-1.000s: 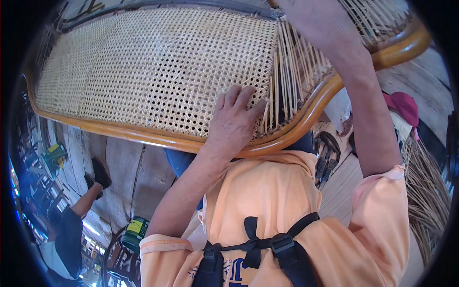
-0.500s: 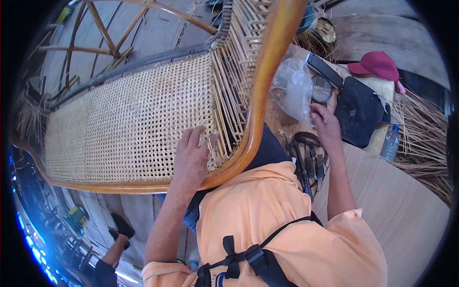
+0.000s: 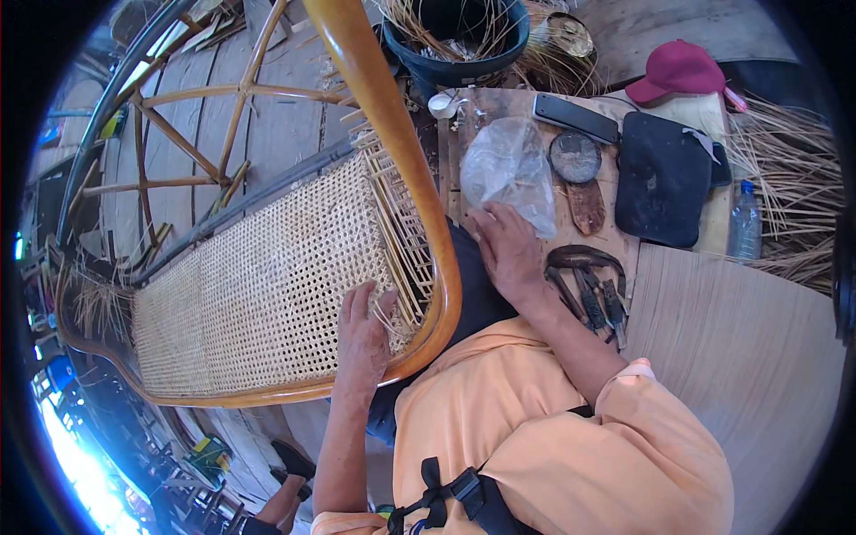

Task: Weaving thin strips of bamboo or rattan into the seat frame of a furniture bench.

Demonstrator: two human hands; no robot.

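My left hand lies with its fingers stretched out on the woven cane panel, near the right front corner of the curved wooden frame. Loose cane strands run along the panel's right end, beside that hand. My right hand is over the board to the right of the frame, fingers loosely bent and apart. Its fingertips are at the lower edge of a crumpled clear plastic bag; whether they touch it I cannot tell. No grip on anything shows in either hand.
Pliers and other hand tools lie right of my right hand. Beyond are a round dark disc, a black case, a phone-like slab, a bottle, a red cap, cane bundles and a bucket.
My right hand has moved left, from the bag's right side to its lower left. My left hand remains on the cane. The view has shifted, showing the bucket and more of the board.
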